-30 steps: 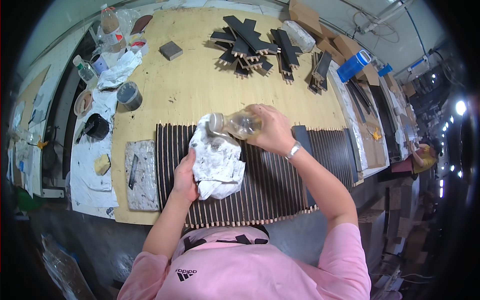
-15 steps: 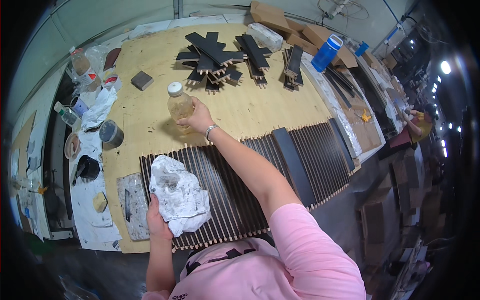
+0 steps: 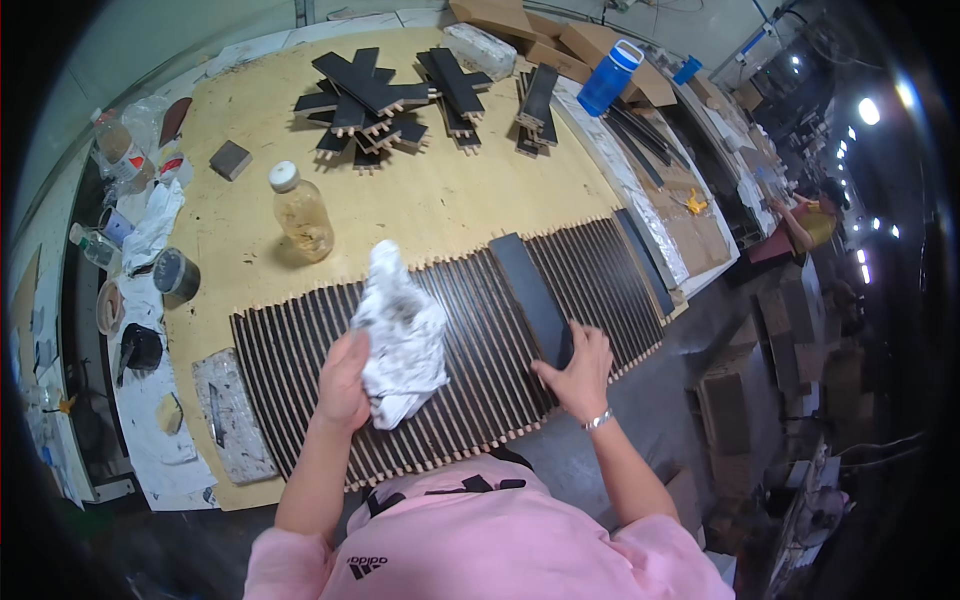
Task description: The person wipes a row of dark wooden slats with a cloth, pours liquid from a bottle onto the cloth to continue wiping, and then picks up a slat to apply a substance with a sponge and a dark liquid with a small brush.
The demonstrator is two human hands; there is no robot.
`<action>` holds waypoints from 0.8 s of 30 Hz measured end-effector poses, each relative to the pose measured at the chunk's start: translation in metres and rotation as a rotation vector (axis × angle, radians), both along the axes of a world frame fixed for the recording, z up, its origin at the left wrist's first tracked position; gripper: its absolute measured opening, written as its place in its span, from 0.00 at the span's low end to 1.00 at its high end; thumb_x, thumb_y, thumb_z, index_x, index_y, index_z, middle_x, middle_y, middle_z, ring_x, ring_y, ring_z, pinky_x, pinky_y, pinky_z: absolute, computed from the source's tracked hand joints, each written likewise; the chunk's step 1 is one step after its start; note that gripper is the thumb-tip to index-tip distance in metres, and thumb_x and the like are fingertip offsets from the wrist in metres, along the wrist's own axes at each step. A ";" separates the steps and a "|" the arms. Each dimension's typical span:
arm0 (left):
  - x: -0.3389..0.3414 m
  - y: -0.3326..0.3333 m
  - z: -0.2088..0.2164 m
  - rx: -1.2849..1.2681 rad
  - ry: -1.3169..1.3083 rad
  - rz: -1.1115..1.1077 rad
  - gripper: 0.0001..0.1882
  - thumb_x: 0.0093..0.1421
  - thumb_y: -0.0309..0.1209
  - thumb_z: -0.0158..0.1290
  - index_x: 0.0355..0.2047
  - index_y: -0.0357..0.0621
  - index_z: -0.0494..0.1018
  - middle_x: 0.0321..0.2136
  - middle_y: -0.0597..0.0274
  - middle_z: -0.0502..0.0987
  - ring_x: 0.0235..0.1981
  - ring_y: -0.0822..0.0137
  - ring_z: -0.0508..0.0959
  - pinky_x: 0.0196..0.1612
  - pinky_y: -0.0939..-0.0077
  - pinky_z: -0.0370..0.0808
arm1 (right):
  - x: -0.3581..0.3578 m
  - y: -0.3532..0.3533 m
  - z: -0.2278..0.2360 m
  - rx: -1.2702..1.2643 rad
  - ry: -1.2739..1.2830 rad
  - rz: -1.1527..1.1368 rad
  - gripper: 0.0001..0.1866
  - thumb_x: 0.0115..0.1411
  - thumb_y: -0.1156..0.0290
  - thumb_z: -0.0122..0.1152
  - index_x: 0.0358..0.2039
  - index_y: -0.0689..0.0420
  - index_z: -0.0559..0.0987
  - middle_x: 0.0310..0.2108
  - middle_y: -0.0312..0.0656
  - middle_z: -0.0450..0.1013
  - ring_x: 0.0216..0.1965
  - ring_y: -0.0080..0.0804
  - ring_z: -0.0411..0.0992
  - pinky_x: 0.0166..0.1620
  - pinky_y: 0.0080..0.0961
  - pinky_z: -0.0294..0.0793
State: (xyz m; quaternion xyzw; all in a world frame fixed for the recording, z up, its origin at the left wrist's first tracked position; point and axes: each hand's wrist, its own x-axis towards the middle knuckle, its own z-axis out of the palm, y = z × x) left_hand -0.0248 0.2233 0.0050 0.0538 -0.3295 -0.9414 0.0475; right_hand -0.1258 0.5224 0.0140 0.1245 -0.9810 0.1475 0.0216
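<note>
My left hand (image 3: 346, 385) grips a crumpled white cloth (image 3: 405, 345) with grey smudges, held above a row of dark wooden slats (image 3: 390, 320) standing on edge with pale dowels at both ends. A wider dark board (image 3: 532, 300) lies flat across the row. Around that board's near end my right hand (image 3: 580, 375) has its thumb on one side and its fingers on the other. Beyond the slats, a clear bottle (image 3: 303, 215) with a white cap and yellowish liquid stands upright on the yellow tabletop, apart from both hands.
Dark dowelled boards (image 3: 365, 105) lie piled at the back. A blue water bottle (image 3: 610, 80) stands at back right near cardboard (image 3: 570, 45). Tubs (image 3: 176, 275) and rags line the left edge. A stained pale slab (image 3: 232, 415) adjoins the slats. Another person (image 3: 812, 225) is far right.
My right hand has let go of the capped bottle and come back to the flat board. The cloth has lifted and turned in my left hand. The view has shifted slightly.
</note>
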 end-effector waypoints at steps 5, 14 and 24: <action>-0.073 0.079 0.028 -1.280 0.119 -0.255 0.25 0.66 0.36 0.50 0.59 0.34 0.65 0.54 0.45 0.73 0.52 0.51 0.76 0.55 0.63 0.72 | 0.023 0.025 -0.016 -0.029 -0.053 -0.064 0.42 0.41 0.60 0.75 0.55 0.68 0.71 0.48 0.51 0.65 0.51 0.48 0.63 0.55 0.40 0.62; -0.151 0.130 -0.052 -2.131 0.445 -0.197 0.26 0.63 0.35 0.50 0.61 0.41 0.65 0.63 0.52 0.65 0.65 0.57 0.63 0.66 0.46 0.55 | 0.016 0.042 -0.037 -0.275 0.045 -0.039 0.30 0.39 0.68 0.75 0.43 0.65 0.75 0.41 0.49 0.67 0.46 0.49 0.64 0.51 0.40 0.66; -0.108 0.163 -0.043 -2.031 0.628 -0.440 0.31 0.59 0.37 0.53 0.62 0.39 0.64 0.63 0.53 0.64 0.67 0.57 0.61 0.68 0.49 0.54 | 0.002 0.046 -0.045 -0.229 -0.026 0.028 0.34 0.39 0.64 0.76 0.45 0.66 0.73 0.41 0.50 0.65 0.47 0.49 0.64 0.51 0.40 0.65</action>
